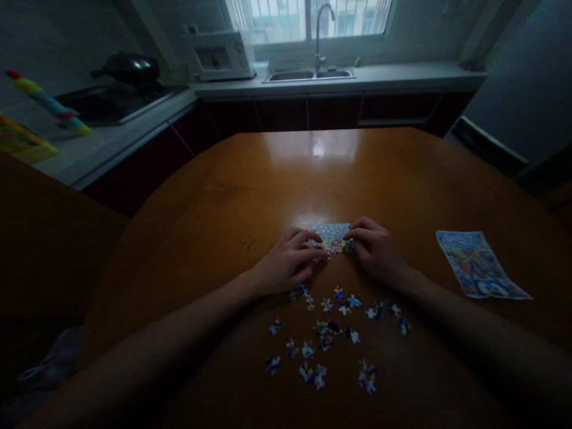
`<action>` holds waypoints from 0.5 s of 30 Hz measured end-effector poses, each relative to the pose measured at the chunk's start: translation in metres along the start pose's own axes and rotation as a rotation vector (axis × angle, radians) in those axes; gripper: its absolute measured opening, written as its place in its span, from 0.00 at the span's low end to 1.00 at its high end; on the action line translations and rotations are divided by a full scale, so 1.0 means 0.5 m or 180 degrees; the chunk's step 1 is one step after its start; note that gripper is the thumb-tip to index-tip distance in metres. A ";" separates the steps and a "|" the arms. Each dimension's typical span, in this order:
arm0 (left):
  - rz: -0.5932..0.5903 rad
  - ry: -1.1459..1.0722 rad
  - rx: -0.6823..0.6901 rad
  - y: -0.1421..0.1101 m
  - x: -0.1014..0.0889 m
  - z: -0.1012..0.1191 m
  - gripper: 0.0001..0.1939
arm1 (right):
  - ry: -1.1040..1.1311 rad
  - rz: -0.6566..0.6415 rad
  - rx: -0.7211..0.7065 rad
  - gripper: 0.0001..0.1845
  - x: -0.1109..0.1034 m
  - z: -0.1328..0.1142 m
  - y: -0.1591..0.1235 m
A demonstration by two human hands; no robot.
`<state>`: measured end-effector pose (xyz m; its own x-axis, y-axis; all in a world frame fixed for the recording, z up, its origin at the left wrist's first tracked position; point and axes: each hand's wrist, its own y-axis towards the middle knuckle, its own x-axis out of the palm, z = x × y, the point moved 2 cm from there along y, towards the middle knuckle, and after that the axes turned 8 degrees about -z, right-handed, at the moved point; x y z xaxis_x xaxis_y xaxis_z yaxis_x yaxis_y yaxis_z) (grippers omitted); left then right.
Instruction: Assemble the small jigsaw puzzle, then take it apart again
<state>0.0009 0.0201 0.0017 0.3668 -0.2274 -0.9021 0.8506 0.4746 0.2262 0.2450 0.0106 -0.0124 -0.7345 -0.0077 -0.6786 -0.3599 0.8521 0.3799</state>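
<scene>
So the puzzle (331, 231) sits on the near half of the table (232, 208), between the hands. Left hand (288, 262) is at its left edge, right hand (379, 249) at its right, apart from each other, probably to keep it steady. Can't tell if either one's pinching a piece. Loose pieces (353, 301) lie face-up or mixed nearer the body, likely for easy reach. The sheet (482, 265) lies toward the right edge, outside the right arm, so sideways room's tighter there; the far edge is well off.
</scene>
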 end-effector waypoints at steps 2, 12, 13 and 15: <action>-0.0053 0.0071 0.0006 0.000 0.002 -0.002 0.20 | 0.0000 0.0002 0.0018 0.12 -0.001 -0.001 0.001; -0.0019 0.0163 -0.0061 -0.001 0.003 -0.005 0.22 | -0.0034 -0.0044 -0.0046 0.13 0.004 0.002 0.002; -0.0047 0.0175 -0.0080 -0.001 0.003 -0.006 0.22 | -0.0055 -0.0056 -0.0078 0.13 0.005 0.002 0.002; -0.0092 0.0185 -0.0106 -0.001 0.004 -0.006 0.22 | -0.0058 -0.0060 -0.0102 0.13 0.005 0.001 0.002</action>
<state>0.0003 0.0220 -0.0011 0.3189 -0.1923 -0.9281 0.8472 0.4968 0.1882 0.2432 0.0118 -0.0141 -0.7169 -0.0138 -0.6970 -0.3921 0.8347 0.3868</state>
